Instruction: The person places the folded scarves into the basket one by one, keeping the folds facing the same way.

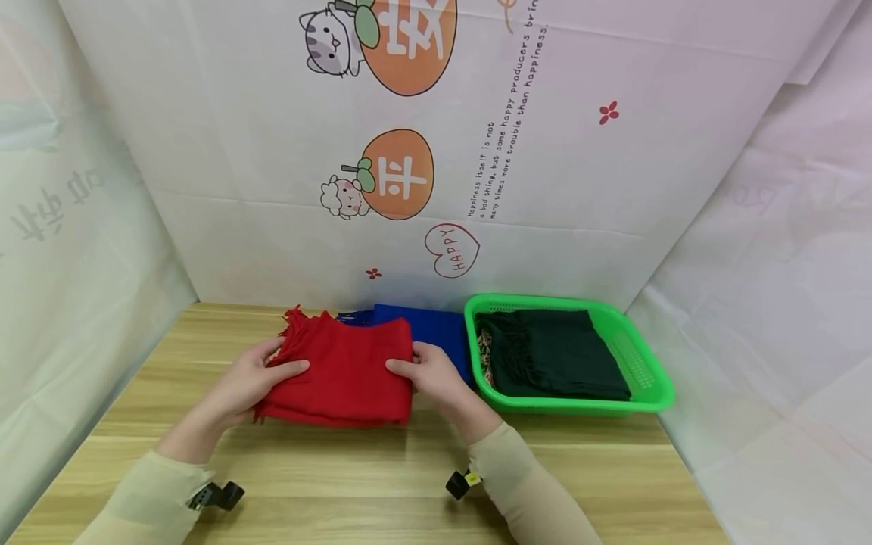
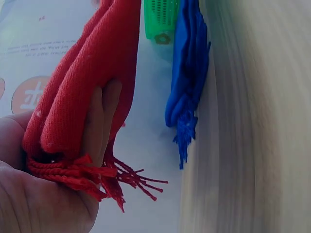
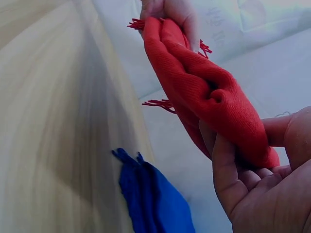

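A folded red scarf (image 1: 341, 371) with fringed ends is held up off the table between both hands. My left hand (image 1: 248, 378) grips its fringed left side, thumb on top and fingers underneath; the fringe (image 2: 138, 179) dangles past the palm in the left wrist view. At the opposite, folded side, my right hand (image 1: 436, 372) pinches the scarf with the thumb above and fingers curled below. Behind the red scarf lies a folded blue scarf (image 1: 425, 324) on the table, partly hidden by it and by the right hand.
A green plastic basket (image 1: 650, 356) stands at the back right, against the blue scarf's right end. Inside it lies a folded dark green scarf (image 1: 552, 352), with a patterned fringed cloth (image 1: 485, 356) showing at its left. A printed white sheet (image 1: 272, 250) rises behind the wooden table (image 1: 327, 484).
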Available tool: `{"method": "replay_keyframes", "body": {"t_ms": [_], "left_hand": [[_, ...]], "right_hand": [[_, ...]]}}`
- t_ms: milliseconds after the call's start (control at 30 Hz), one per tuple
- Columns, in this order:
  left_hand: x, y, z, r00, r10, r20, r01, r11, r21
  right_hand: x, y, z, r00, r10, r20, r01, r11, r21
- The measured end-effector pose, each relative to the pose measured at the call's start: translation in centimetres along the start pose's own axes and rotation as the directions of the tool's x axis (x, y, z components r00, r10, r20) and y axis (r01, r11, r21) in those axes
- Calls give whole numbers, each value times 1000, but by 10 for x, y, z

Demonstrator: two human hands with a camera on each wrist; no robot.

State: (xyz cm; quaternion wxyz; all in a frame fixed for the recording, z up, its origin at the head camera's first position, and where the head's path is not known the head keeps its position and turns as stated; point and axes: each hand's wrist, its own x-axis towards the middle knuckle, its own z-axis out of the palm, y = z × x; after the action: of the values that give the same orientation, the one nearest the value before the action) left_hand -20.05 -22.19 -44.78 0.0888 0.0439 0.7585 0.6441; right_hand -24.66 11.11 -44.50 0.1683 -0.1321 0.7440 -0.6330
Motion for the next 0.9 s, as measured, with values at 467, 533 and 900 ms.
{"method": "replay_keyframes", "body": {"t_ms": [467,533,900], "left_hand": [[8,15,26,999,42,-7,-43,999,-17],[9,17,30,999,41,-2,-41,999,-23],[22,24,61,998,57,-2,-57,996,-62]], "right_hand": [[-9,-8,-27,999,-16,-47,17,1000,14],[-11,-10,-32,999,-20,-50,20,1000,5],[-21,-6,-64,998,-32,-59,30,999,-38]]}}
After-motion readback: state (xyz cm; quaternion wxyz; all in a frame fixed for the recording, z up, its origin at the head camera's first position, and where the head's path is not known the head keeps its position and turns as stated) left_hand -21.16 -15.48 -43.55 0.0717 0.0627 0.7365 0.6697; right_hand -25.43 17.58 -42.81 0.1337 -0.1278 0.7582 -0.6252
